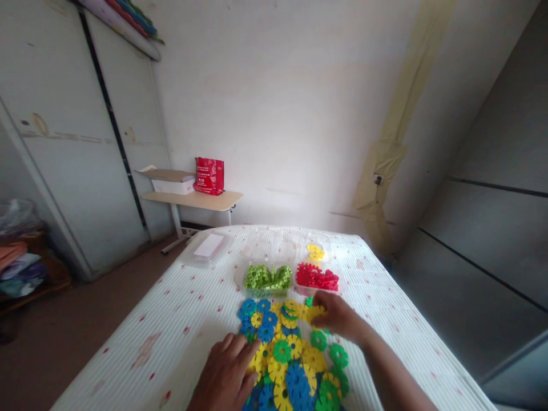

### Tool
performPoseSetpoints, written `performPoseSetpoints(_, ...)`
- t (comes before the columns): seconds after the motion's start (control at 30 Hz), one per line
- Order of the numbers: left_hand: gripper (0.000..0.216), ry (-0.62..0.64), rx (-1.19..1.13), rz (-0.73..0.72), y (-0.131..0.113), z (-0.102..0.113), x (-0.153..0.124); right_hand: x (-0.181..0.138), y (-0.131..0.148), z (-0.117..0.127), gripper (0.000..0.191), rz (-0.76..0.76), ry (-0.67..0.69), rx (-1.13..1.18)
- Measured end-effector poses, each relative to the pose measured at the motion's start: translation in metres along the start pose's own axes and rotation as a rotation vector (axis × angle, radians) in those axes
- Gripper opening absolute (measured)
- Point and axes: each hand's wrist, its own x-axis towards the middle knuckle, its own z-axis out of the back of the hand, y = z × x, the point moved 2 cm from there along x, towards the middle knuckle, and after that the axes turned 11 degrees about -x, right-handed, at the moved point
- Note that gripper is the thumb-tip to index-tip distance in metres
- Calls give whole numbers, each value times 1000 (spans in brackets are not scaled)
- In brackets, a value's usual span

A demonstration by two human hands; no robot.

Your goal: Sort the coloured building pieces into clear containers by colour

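Observation:
A heap of flat plastic snowflake discs [291, 359] in blue, yellow and green lies on the near part of a table with a white patterned cloth [180, 319]. My left hand [226, 374] rests on the heap's left edge, fingers bent over yellow and blue discs. My right hand [336, 314] is at the heap's far right corner, fingers pinched on a yellow disc [315, 312]. Behind the heap stand clear tubs: one of light green discs [268, 278], one of red discs [317, 278], one with a few yellow discs [315, 251].
A clear lid or shallow tub with a white card [206, 248] lies at the table's far left. Beyond the table are a small side table [194, 200] with a red bag [209, 176] and a box, a wardrobe at left, and a wall.

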Motion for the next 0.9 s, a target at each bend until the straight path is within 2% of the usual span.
performPoseSetpoints(0.07, 45, 32, 7, 38, -3, 2, 1, 23, -9, 21, 12, -84, -112, 1)
performPoseSetpoints(0.2, 43, 100, 15, 98, -10, 9, 3, 67, -22, 52, 25, -191, -277, -30)
performPoseSetpoints(0.37, 38, 89, -12, 96, -10, 11, 2, 80, -37, 52, 32, -232, -364, -23)
performPoseSetpoints(0.53, 48, 83, -13, 61, -8, 9, 1, 59, -61, 38, 32, -258, -381, -25)
performPoseSetpoints(0.73, 55, 153, -4, -2, -10, 13, 6, 3, -102, 18, 29, -282, -382, -39)
performPoseSetpoints(0.9, 51, 185, -5, 11, -12, 14, 12, -45, -143, -3, 37, -469, -551, -22)
